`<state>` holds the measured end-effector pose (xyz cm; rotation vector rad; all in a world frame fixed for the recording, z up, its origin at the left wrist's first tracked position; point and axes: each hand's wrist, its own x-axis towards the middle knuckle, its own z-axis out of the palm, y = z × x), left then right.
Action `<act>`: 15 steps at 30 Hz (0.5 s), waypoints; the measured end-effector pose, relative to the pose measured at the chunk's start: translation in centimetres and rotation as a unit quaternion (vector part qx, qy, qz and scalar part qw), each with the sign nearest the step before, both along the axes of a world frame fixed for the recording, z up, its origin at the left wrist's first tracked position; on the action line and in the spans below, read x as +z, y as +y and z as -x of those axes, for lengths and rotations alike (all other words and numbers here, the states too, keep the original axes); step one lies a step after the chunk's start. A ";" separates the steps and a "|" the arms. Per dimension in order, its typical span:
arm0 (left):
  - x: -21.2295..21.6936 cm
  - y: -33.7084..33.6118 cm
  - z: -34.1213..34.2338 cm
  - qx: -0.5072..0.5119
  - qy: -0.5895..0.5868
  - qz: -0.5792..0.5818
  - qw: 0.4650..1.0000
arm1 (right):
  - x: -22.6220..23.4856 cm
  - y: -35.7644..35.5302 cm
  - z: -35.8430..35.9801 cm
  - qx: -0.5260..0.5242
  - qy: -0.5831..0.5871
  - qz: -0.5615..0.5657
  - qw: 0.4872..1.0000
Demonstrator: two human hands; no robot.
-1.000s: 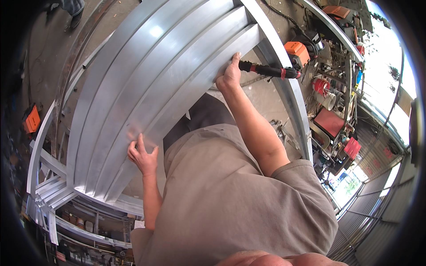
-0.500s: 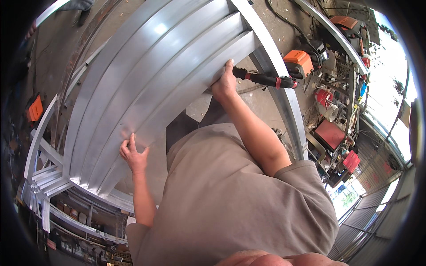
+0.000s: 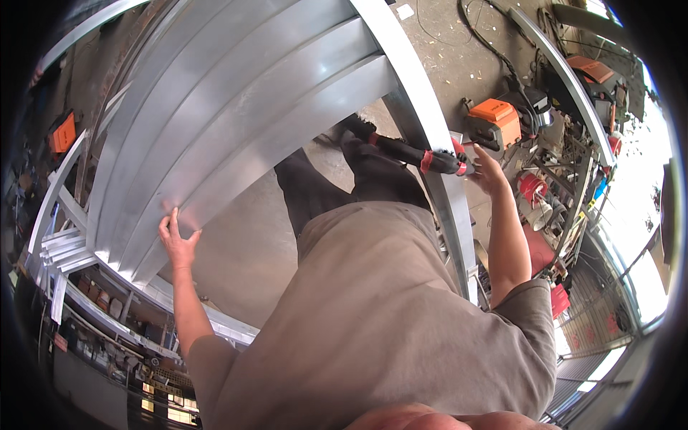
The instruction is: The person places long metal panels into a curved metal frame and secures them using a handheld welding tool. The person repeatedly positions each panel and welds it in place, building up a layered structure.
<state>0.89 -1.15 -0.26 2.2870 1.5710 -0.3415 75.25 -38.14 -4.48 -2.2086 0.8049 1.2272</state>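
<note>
The slats (image 3: 236, 129) fill the upper left; I judge them stiff, heavy, slick, best held by an edge. Over the rail (image 3: 416, 93) reaches the tool (image 3: 403, 150), probably lighter, best taken by its red-banded end. My left hand (image 3: 179, 245) is wide at a slat's edge; my right hand (image 3: 491, 173), beside the tool: grip unclear.

Your shirt (image 3: 390, 301) is plain grey-brown, your trousers (image 3: 308, 188) black; the metal slats (image 3: 322, 93) silver-grey; the rod-like tool (image 3: 403, 152) black, banded red; the boxy machine (image 3: 496, 115) orange and dark grey.
</note>
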 end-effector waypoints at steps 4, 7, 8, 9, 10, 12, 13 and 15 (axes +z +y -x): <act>0.5 -0.4 -1.0 0.023 0.022 0.003 0.999 | -6.3 -0.7 -2.1 -0.078 0.282 -0.237 0.926; 0.8 -0.5 -1.6 0.029 0.039 -0.002 0.999 | -11.4 0.7 -1.6 -0.108 0.256 -0.173 0.945; 0.9 -0.5 -1.7 0.032 0.041 -0.004 0.999 | -12.3 1.0 -1.8 -0.109 0.236 -0.138 0.956; 0.9 -0.6 -1.8 0.034 0.041 -0.005 0.999 | -12.9 0.9 -1.6 -0.134 0.246 -0.167 0.945; 0.9 -0.6 -1.9 0.039 0.041 -0.003 0.998 | -13.0 0.7 -1.8 -0.137 0.254 -0.191 0.938; 0.9 -0.8 -1.8 0.037 0.032 -0.007 0.999 | -11.9 0.0 -2.3 -0.143 0.215 -0.167 0.952; 0.8 -0.8 -1.7 0.041 0.026 -0.009 0.999 | -10.9 -0.4 -2.2 -0.210 0.149 -0.189 0.948; 0.7 -0.8 -1.5 0.041 0.035 0.001 0.999 | -6.7 -1.4 -3.3 -0.186 0.096 -0.266 0.941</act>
